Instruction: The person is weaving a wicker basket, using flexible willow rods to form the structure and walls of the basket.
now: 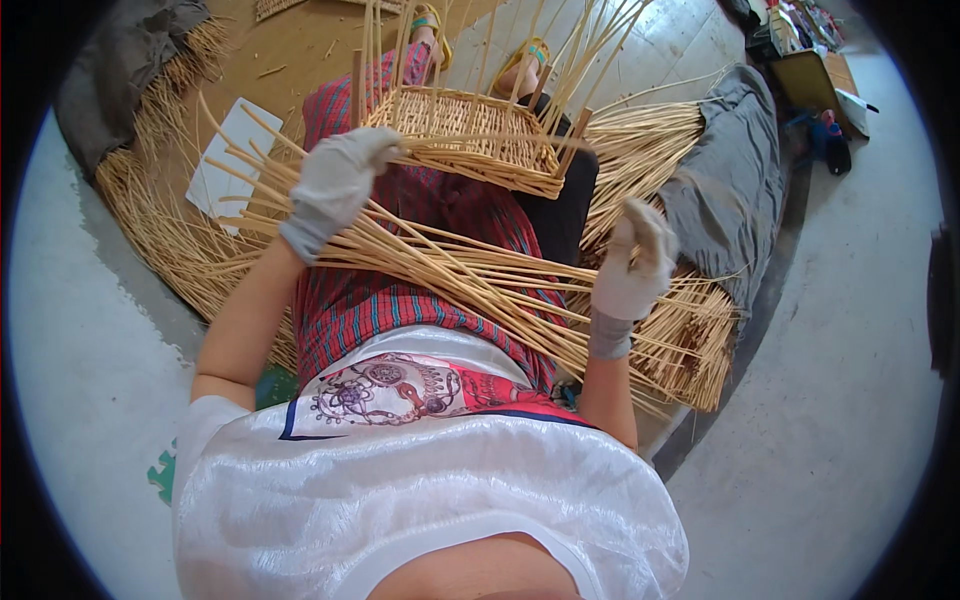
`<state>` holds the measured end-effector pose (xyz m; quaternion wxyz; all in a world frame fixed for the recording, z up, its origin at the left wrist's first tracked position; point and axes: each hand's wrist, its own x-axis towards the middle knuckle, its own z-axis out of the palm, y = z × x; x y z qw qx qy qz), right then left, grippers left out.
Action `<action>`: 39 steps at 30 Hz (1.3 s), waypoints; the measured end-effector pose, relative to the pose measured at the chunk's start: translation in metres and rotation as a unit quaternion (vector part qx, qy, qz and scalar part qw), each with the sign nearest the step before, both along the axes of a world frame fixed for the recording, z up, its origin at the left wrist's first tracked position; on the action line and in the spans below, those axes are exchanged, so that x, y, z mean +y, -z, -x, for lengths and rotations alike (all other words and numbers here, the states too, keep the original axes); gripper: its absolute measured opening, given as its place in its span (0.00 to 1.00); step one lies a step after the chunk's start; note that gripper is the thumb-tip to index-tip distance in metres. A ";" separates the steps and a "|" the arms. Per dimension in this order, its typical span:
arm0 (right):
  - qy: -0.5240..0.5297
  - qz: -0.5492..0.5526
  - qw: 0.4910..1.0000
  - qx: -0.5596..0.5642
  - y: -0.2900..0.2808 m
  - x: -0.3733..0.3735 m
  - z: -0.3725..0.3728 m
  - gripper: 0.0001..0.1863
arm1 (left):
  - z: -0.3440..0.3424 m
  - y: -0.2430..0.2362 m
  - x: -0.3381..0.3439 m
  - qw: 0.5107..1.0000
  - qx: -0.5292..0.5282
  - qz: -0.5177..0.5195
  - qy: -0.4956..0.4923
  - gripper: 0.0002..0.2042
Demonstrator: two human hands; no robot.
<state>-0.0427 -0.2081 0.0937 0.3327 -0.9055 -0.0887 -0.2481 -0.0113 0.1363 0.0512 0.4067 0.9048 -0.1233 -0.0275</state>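
A half-woven wicker basket [465, 125] with a flat woven base and tall upright canes rests across my knees. My left hand [338, 185], in a pale grey work glove, is closed at the basket's near left corner on a wicker cane [490, 143] that runs blurred along the near rim. Beneath that hand, a loose bundle of canes [450, 265] lies over my lap. My right hand [635, 260], gloved alike, is raised right of the basket, above the bundle's right end. Its fingers curl toward the thumb; whatever they hold cannot be made out.
Long heaps of cane lie on both sides, the right heap [640, 155] partly under a grey cloth [730, 190], the left under a dark cloth [125, 75]. A white board [235, 165] lies left of my knees. Tools and boxes stand at the far right.
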 end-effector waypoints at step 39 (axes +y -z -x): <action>0.091 -0.483 0.828 0.271 0.077 -0.107 -0.082 0.09 | -0.057 0.036 -0.181 0.835 0.432 0.340 -0.023 0.17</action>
